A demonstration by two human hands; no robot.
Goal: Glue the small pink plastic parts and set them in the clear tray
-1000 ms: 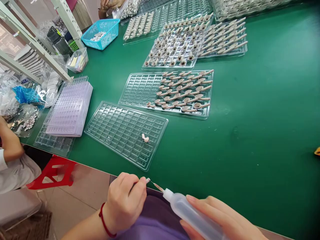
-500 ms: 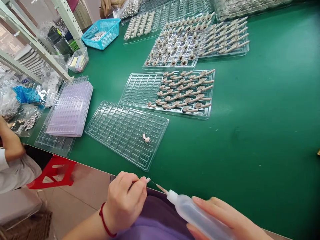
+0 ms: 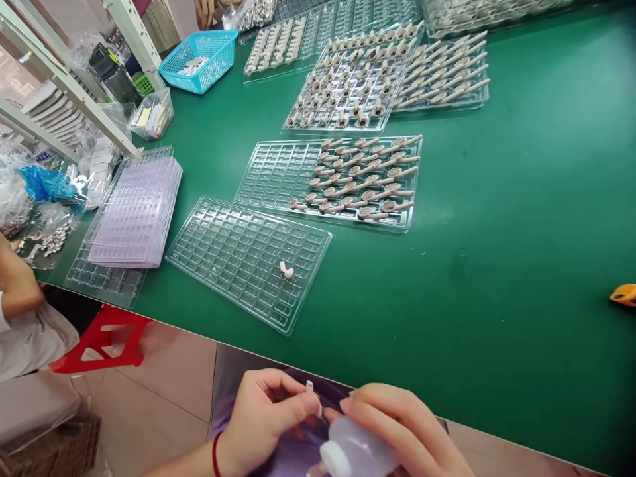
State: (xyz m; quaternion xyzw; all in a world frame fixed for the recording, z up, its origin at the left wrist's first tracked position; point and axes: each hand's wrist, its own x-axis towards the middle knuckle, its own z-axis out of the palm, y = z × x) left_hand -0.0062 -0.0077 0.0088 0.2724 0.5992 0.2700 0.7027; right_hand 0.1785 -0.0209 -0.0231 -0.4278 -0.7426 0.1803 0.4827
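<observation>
Now the left hand point(image 3: 265, 414) has been shifted rightward and turned, and by its grip a small, white, slender piece point(image 3: 310, 386) is pinched between thumb and fingers, one end raised above the thumb. The right hand point(image 3: 402, 424) has been brought in close; by its grip a translucent, soft-looking plastic bottle point(image 3: 360, 447) is clasped, with its white cap point(image 3: 334, 459) swung down and leftward. The bottle is therefore judged to be turned aside, with nothing being applied by it at this moment; whether the white piece is touched by the right fingertips cannot be told.

On the green counter point(image 3: 497, 199), a lilac-tinted stack of plastic trays point(image 3: 134, 212) is seen at left. Pale and yellow slips point(image 3: 144, 117) are held in a clear plastic box point(image 3: 166, 119), and small white parts point(image 3: 193, 65) in a light-blue perforated basket point(image 3: 199, 85). In the nearest clear compartmented tray point(image 3: 228, 248), one pale pink bent piece point(image 3: 287, 270) is lodged toward the right end. Beige spoon-shaped pieces point(image 3: 370, 180) are ranked across the right part of another clear tray point(image 3: 278, 172); behind it, beige cup-ended pieces point(image 3: 362, 121) are spread over a third clear tray point(image 3: 328, 131).
</observation>
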